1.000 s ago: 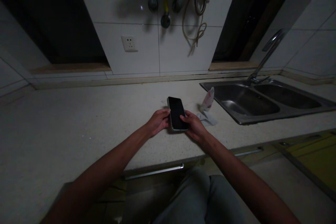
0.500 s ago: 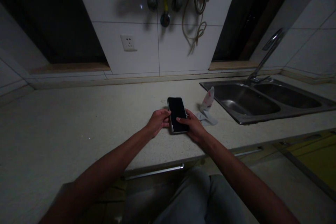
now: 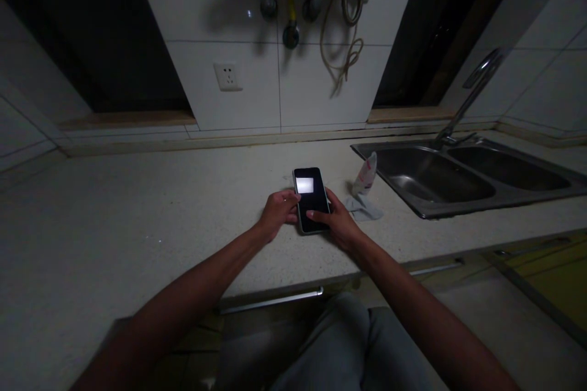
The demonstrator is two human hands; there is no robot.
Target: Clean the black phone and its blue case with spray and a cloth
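A dark smartphone [image 3: 314, 200] with a pale edge is held upright-on between both hands, just above or on the pale countertop; I cannot tell which. A bright white patch glows in the upper part of its screen. My left hand [image 3: 277, 214] grips the phone's left edge, thumb on the rim and fingers curled beneath. From the right, my right hand [image 3: 340, 221] wraps the other edge, its thumb lying over the lower screen. Just right of the phone lies a crumpled white plastic wrapper [image 3: 365, 177] with red marks, one end sticking up.
The stone countertop [image 3: 206, 195] runs along a tiled wall with a socket [image 3: 227, 76]. A steel double sink [image 3: 413, 206] and its tap [image 3: 472, 95] stand at the right. Pipes [image 3: 268, 3] hang above. A drawer handle [image 3: 273, 301] juts below the front edge.
The phone's screen was dark and now shows a bright white patch near its top. Both hands keep nearly the same hold, and the view has shifted very slightly.
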